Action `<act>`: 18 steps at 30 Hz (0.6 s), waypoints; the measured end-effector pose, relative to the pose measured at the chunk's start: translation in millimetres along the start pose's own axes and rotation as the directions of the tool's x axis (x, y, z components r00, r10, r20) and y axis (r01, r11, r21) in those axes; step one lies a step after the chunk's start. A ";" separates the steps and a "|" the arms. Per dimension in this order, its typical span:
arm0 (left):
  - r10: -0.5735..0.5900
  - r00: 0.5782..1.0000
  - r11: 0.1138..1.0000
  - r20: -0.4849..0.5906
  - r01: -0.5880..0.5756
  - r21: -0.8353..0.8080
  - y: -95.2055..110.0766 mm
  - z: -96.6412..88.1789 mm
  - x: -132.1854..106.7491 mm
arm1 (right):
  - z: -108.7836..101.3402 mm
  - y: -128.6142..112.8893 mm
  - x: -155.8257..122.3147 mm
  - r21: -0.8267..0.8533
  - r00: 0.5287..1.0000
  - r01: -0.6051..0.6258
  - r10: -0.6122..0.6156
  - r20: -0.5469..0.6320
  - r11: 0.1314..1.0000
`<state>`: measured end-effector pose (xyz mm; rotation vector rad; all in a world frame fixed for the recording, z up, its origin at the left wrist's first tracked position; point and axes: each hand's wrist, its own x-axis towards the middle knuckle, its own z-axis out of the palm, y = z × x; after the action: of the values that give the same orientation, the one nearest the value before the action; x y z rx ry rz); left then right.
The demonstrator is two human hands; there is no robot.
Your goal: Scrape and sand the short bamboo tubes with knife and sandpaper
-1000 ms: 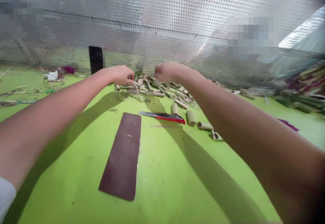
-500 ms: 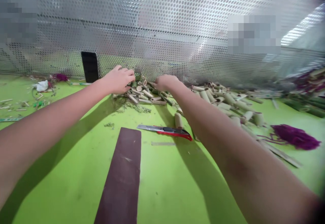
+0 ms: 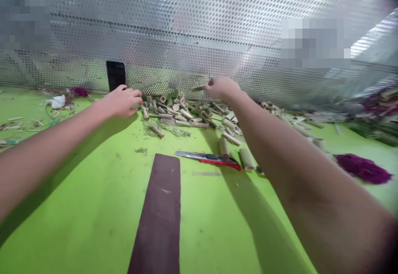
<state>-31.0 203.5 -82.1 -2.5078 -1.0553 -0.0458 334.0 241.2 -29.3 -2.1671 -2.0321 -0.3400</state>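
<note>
A heap of short cut bamboo pieces (image 3: 183, 114) lies on the green table (image 3: 93, 191) against the perforated metal screen. My right hand (image 3: 221, 87) is raised above the heap, its fingers pinched on a thin bamboo piece (image 3: 199, 87) that sticks out to the left. My left hand (image 3: 122, 100) rests at the heap's left edge with its fingers curled; what is under them, if anything, is hidden. A dark strip of sandpaper (image 3: 160, 220) lies in front of me.
A red-handled utility knife (image 3: 211, 160) lies right of the sandpaper, with loose bamboo tubes (image 3: 247, 158) beside it. A black phone (image 3: 116, 75) leans on the screen (image 3: 192, 33). Purple thread tufts (image 3: 362, 168) and more bamboo lie to the right; scraps litter the far left.
My right hand has lifted off the heap with a thin bamboo piece pinched in it. My left hand has drawn back to the left and down, its fingers curling in.
</note>
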 end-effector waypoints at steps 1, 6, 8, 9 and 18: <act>-0.008 1.000 1.000 0.011 0.008 -0.005 0.8 0.4 -1.7 | -5.4 2.2 -2.7 0.002 0.999 -0.011 0.011 -0.032 1.000; -0.015 0.995 1.000 0.099 0.016 -0.005 12.0 -6.7 -11.7 | -28.4 3.4 -27.2 -0.046 0.990 -0.040 0.033 -0.139 0.998; -0.013 0.994 1.000 0.106 0.012 0.004 17.5 -14.9 -17.2 | -39.1 1.2 -37.1 -0.036 0.980 -0.038 0.030 -0.199 0.999; -0.014 0.994 1.000 0.106 0.013 0.011 20.0 -20.1 -20.2 | -45.5 -0.4 -41.2 -0.032 0.974 -0.034 0.026 -0.225 0.999; -0.139 0.986 0.971 0.093 0.154 -0.183 48.1 -68.2 -50.8 | -104.2 -50.0 -104.3 0.402 0.953 0.295 -0.236 -0.190 0.867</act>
<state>-25.2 112.6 -46.9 -2.6129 -1.3250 -0.0938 272.0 116.9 41.0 -1.5680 -2.0916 -0.0552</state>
